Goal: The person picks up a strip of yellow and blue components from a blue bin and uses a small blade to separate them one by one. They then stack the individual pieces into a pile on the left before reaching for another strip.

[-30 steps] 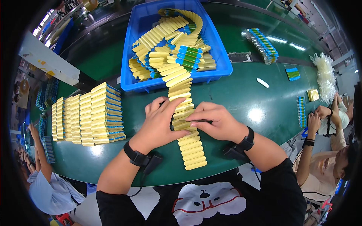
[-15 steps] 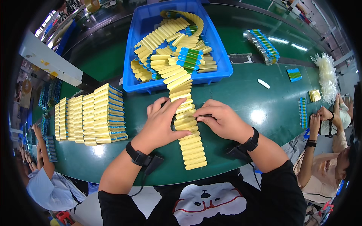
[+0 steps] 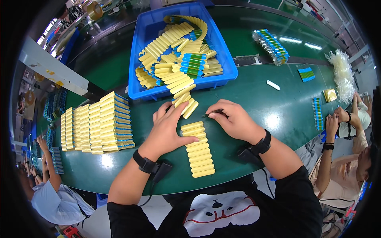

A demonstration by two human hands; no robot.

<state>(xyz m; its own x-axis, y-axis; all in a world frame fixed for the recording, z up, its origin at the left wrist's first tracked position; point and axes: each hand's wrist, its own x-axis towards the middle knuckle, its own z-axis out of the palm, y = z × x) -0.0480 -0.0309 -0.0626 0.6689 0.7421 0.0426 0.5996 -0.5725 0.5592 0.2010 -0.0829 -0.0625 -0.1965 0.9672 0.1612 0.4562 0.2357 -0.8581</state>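
A short strip of yellow, rounded, stick-like pieces (image 3: 199, 154) lies side by side on the green table in front of me. My left hand (image 3: 164, 129) has its fingers spread, the thumb on the strip's left edge and the index finger at the lower end of a longer yellow chain (image 3: 178, 81). This chain hangs over the front rim of a blue bin (image 3: 214, 82), and a gap separates it from the strip. Right of the gap, my right hand (image 3: 238, 121) pinches a small, thin dark tool (image 3: 208, 115); its kind is not clear.
Stacked yellow strips (image 3: 95, 125) stand at left, near a white post (image 3: 55, 67). At right lie a wrapped blue-green bundle (image 3: 273, 47), a white piece (image 3: 273, 85), a gold block (image 3: 330, 95) and clear plastic (image 3: 340, 77). A co-worker's hands (image 3: 333, 119) are at far right.
The single yellow chain has parted into a lower strip and an upper chain whose end is now bent. My right hand has moved slightly up from it, and the dark tool now shows.
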